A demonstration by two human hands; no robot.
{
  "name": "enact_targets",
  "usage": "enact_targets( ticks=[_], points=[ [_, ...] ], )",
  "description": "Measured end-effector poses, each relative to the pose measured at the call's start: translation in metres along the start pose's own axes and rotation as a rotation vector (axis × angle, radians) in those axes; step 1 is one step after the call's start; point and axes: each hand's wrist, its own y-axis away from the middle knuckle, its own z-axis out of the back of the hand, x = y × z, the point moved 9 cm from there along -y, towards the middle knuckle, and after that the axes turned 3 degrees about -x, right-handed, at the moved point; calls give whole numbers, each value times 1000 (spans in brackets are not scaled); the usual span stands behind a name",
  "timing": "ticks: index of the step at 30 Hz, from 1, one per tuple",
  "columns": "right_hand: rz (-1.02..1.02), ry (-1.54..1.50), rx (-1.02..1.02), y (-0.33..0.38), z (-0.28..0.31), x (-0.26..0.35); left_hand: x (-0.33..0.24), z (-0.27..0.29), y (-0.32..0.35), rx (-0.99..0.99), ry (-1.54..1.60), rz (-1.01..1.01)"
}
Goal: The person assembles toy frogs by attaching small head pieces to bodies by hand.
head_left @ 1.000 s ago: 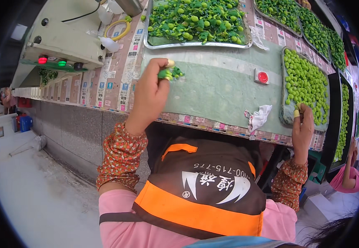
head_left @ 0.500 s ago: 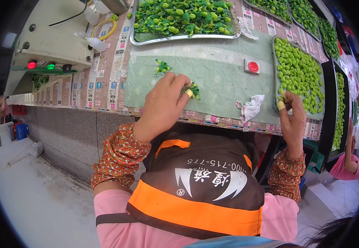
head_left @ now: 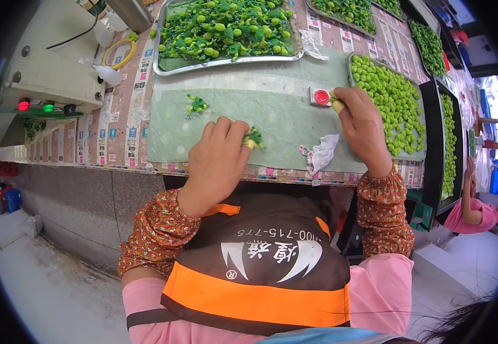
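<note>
My left hand [head_left: 217,157] is closed over the green cloth, its thumb and fingertips pinching a small green leafy sprig [head_left: 256,136] with round bead-like parts. A similar sprig [head_left: 197,105] lies loose on the cloth just beyond that hand. My right hand [head_left: 366,126] has its thumb and index finger brought together at the right edge of a small pale square holder with a round red centre [head_left: 321,97]. Whatever is between those fingertips is too small to make out. Yellow coverings wrap some fingertips. A crumpled white cloth [head_left: 322,153] lies between my hands.
A metal tray [head_left: 171,70] heaped with green leafy sprigs stands at the back. Another tray [head_left: 352,71], holding round green pieces, sits beside my right hand. At left is a machine [head_left: 48,80] with red and green lights. A black tray [head_left: 432,166] stands far right.
My right hand has left the edge of the tray of round green pieces and moved left to the red-centred holder. My left hand keeps pinching its sprig. The whole view has shifted slightly.
</note>
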Motion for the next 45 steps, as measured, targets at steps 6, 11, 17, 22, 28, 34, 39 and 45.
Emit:
enact_targets(
  ticks=[6, 11, 17, 22, 28, 34, 39, 45],
  points=[
    [87, 143, 74, -13, -18, 6, -3, -6, 3, -30, 18, -30],
    [121, 207, 132, -16, -27, 6, -1, -13, 2, 21, 84, 11],
    [128, 231, 157, -19, -31, 8, -9, -10, -1, -10, 77, -12],
    [137, 207, 148, -19, -30, 6, -14, -15, -2, 12, 88, -21],
    [23, -3, 59, -15, -16, -5, -12, -20, -1, 10, 220, -26],
    [-1, 3, 32, -7, -15, -10, 13, -36, 4, 44, 904, 330],
    [-227, -291, 30, 2, -18, -13, 14, -49, 5, 252, 1220, 528],
    [-128, -543, 29, 21, -22, 38, 11, -61, 10, 309, 1348, 644]
  ],
)
